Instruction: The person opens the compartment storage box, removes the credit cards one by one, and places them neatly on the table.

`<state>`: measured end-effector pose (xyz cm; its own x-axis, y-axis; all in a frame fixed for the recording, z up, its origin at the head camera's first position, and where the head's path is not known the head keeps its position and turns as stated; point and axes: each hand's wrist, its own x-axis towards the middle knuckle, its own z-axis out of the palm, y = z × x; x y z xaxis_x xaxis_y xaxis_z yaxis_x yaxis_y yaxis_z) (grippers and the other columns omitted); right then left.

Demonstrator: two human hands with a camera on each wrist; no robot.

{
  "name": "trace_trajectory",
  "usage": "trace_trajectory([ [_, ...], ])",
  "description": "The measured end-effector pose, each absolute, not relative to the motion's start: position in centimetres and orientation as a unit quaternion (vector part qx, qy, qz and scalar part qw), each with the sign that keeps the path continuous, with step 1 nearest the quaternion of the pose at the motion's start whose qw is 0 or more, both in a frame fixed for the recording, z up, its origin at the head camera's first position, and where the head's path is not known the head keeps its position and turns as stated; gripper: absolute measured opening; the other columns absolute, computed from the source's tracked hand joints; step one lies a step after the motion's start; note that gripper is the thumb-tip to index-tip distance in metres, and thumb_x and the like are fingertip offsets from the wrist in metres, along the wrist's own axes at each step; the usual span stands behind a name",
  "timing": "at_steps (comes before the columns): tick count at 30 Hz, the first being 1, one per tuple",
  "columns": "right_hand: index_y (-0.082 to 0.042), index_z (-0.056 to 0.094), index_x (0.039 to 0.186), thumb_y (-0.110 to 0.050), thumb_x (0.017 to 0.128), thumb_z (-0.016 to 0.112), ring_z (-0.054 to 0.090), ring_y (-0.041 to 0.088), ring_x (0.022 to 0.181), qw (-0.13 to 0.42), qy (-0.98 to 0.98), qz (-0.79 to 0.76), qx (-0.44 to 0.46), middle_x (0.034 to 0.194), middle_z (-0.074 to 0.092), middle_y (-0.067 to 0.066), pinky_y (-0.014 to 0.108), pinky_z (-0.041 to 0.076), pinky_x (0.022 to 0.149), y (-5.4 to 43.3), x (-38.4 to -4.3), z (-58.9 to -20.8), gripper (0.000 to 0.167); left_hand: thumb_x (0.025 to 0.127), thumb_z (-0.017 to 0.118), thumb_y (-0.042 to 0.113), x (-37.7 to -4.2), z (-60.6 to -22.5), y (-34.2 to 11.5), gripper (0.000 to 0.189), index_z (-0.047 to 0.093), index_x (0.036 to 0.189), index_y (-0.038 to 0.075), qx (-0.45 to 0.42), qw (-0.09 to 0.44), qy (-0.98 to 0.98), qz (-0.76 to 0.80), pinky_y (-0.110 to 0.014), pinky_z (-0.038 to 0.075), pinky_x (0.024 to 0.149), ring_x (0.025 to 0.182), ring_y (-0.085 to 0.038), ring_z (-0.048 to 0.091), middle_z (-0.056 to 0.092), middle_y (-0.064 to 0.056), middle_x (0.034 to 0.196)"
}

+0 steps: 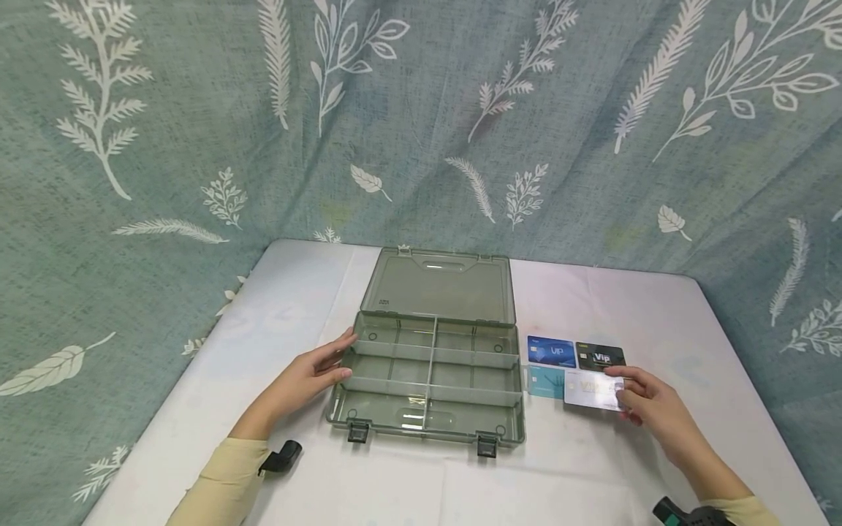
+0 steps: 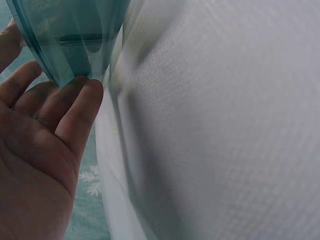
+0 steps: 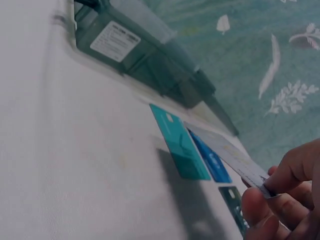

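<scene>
A silver VIP card (image 1: 594, 391) is pinched by its right end in my right hand (image 1: 654, 409). In the right wrist view that silver card (image 3: 227, 152) is lifted and tilted above the table. Beneath and behind it lie a teal card (image 1: 545, 381), a blue VIP card (image 1: 551, 351) and a black Vip card (image 1: 600, 355). My left hand (image 1: 305, 378) touches the left side of a green see-through divided box (image 1: 427, 372), fingers against its wall. In the left wrist view the left hand (image 2: 45, 135) has its fingers mostly extended at the box edge.
The hinged lid (image 1: 439, 285) lies folded back behind the box, and two dark latches (image 1: 487, 444) stick out at its front. White cloth (image 1: 316, 482) covers the table. A patterned green curtain (image 1: 421, 131) hangs along the back and sides.
</scene>
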<state>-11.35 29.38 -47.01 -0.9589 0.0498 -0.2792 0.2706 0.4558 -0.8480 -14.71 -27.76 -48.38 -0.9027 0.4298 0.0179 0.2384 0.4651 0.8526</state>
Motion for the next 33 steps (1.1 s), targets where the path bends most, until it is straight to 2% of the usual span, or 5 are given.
trace_trajectory([
  [6, 0.002, 0.045, 0.146, -0.009, 0.099, 0.06, 0.06, 0.015, 0.078, 0.116, 0.844, -0.513, 0.111, 0.104, 0.064, 0.005, 0.027, 0.055, 0.062, 30.5, -11.6, -47.6, 0.051, 0.102, 0.065, 0.022, -14.7, -48.6, -27.8, 0.064, 0.037, 0.157, 0.005, 0.202, 0.096, 0.846, 0.484, -0.044, 0.035, 0.117, 0.146, -0.039, 0.035, 0.021, -0.011, 0.168],
  [11, 0.0, 0.044, 0.147, -0.023, 0.098, 0.07, 0.059, 0.016, 0.077, 0.123, 0.853, -0.496, 0.111, 0.103, 0.063, 0.005, 0.027, 0.051, 0.059, 31.4, -11.8, -48.3, 0.06, 0.101, 0.065, 0.022, -14.7, -48.8, -27.9, 0.064, 0.037, 0.157, 0.005, 0.203, 0.093, 0.846, 0.484, -0.044, 0.035, 0.117, 0.147, -0.037, 0.034, 0.021, -0.01, 0.168],
  [17, -0.003, 0.046, 0.146, -0.025, 0.1, 0.068, 0.057, 0.017, 0.075, 0.112, 0.869, -0.468, 0.116, 0.1, 0.059, 0.006, 0.026, 0.049, 0.056, 32.2, -12.1, -49.2, 0.056, 0.101, 0.065, 0.022, -14.7, -48.8, -27.9, 0.065, 0.038, 0.157, 0.005, 0.203, 0.093, 0.846, 0.485, -0.044, 0.036, 0.117, 0.146, -0.038, 0.035, 0.021, -0.009, 0.168],
  [26, -0.002, 0.057, 0.138, -0.02, 0.096, 0.071, 0.054, 0.019, 0.076, 0.063, 0.915, -0.392, 0.077, 0.107, 0.062, 0.017, 0.025, 0.048, 0.053, 32.0, -12.6, -50.1, 0.048, 0.101, 0.065, 0.021, -14.7, -48.7, -27.9, 0.065, 0.038, 0.157, 0.004, 0.203, 0.092, 0.845, 0.485, -0.044, 0.037, 0.116, 0.145, -0.039, 0.036, 0.021, -0.011, 0.167],
  [33, -0.003, 0.066, 0.13, -0.021, 0.093, 0.075, 0.058, 0.03, 0.087, 0.009, 0.96, -0.277, 0.046, 0.114, 0.062, 0.025, 0.033, 0.045, 0.064, 31.1, -12.6, -50.0, 0.041, 0.101, 0.065, 0.021, -14.7, -48.7, -27.9, 0.065, 0.037, 0.157, 0.004, 0.202, 0.094, 0.844, 0.488, -0.044, 0.037, 0.116, 0.145, -0.039, 0.035, 0.021, -0.01, 0.168],
])
